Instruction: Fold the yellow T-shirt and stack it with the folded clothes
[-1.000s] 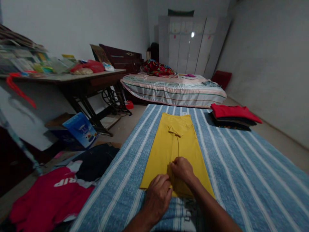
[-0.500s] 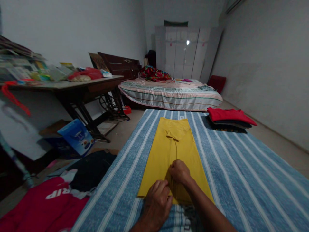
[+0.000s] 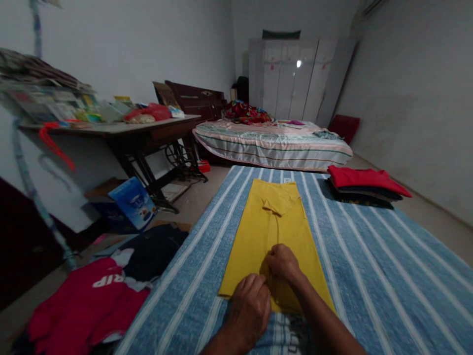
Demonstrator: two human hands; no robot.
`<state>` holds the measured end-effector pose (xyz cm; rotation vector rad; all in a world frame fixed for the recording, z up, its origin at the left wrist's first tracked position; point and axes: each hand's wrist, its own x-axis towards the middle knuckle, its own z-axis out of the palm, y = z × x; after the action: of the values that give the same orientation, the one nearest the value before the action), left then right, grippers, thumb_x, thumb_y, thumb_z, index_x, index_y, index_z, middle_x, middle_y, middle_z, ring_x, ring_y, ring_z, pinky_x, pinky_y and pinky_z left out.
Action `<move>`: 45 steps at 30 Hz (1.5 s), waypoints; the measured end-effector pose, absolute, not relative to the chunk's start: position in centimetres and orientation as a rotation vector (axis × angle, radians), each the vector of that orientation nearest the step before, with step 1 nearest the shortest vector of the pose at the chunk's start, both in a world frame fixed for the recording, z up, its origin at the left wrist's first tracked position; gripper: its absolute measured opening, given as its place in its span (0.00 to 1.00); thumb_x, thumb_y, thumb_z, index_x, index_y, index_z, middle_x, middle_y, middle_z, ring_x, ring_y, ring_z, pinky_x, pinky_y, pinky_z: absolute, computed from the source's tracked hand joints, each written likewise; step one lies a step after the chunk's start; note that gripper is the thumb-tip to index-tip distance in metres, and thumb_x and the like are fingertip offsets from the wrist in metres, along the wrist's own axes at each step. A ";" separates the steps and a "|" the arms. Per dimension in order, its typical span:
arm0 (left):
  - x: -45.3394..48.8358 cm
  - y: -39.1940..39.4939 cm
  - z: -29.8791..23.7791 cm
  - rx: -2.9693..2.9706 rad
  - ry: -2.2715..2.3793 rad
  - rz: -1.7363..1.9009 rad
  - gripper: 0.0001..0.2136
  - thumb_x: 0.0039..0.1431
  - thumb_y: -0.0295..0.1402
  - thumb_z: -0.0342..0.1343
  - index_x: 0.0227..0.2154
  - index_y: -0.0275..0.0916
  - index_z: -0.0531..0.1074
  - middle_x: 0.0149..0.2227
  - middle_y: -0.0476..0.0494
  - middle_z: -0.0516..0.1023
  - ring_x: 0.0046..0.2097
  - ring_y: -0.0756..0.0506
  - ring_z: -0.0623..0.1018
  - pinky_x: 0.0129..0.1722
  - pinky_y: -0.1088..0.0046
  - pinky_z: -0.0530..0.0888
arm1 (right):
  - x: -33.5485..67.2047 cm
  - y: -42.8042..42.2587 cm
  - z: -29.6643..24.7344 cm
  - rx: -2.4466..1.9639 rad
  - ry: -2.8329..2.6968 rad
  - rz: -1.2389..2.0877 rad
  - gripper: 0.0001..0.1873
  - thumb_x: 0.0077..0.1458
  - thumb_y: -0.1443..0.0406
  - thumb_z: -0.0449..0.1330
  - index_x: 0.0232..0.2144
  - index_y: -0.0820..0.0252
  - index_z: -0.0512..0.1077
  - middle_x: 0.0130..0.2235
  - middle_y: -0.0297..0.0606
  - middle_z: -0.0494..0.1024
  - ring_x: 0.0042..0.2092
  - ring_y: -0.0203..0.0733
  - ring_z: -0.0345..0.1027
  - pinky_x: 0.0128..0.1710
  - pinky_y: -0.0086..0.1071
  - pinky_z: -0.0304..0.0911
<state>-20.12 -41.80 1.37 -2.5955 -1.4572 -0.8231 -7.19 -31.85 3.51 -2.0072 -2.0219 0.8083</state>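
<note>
A yellow T-shirt [image 3: 251, 236] lies folded lengthwise on a blue bedspread with white stripes [image 3: 199, 246], a sleeve turned in near its far end. My left hand [image 3: 250, 303] is closed at the shirt's near hem, fingers curled on the fabric. Ahead and to the right, my right hand [image 3: 284, 264] pinches the cloth along the middle edge of the fold. Both fingertips are partly hidden by the hands themselves. Dark printed cloth [image 3: 297, 330] shows beneath my right forearm.
Folded clothes with a red garment [image 3: 364, 178] on top sit at the far right. Pink and dark clothes [image 3: 92, 301] lie low at the left. Beyond are a sewing machine table [image 3: 148, 130], a blue box [image 3: 133, 202], another bed [image 3: 273, 148] and a wardrobe [image 3: 288, 79].
The view has turned slightly left, so everything sits further right in the picture. Both hands keep nearly the same hold on the yellow T-shirt.
</note>
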 end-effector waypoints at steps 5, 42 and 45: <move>-19.8 -41.9 1.4 -2.596 -1.489 -0.785 0.04 0.51 0.25 0.52 0.30 0.38 0.67 0.37 0.42 0.72 0.40 0.42 0.72 0.39 0.60 0.74 | -7.0 -31.6 3.4 -1.982 -2.023 0.842 0.10 0.48 0.68 0.56 0.28 0.63 0.78 0.30 0.44 0.79 0.33 0.40 0.73 0.24 0.26 0.51; -19.9 -41.5 1.8 -2.736 -1.377 -0.836 0.09 0.57 0.20 0.44 0.30 0.39 0.65 0.32 0.44 0.70 0.36 0.46 0.70 0.35 0.68 0.72 | -7.3 -26.3 1.8 -1.904 -1.759 1.141 0.20 0.54 0.61 0.51 0.14 0.63 0.70 0.15 0.40 0.72 0.16 0.35 0.65 0.16 0.23 0.55; -20.0 -41.4 1.9 -2.755 -1.387 -0.818 0.08 0.56 0.20 0.44 0.30 0.38 0.65 0.32 0.44 0.70 0.36 0.46 0.70 0.35 0.68 0.72 | -7.5 -24.9 1.6 -1.930 -1.743 1.167 0.18 0.53 0.63 0.54 0.15 0.63 0.69 0.13 0.37 0.69 0.15 0.34 0.63 0.16 0.23 0.56</move>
<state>-19.99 -41.41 1.88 -2.7551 -1.3872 -0.8177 -7.53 -24.87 1.59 -1.9298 -1.7425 1.1670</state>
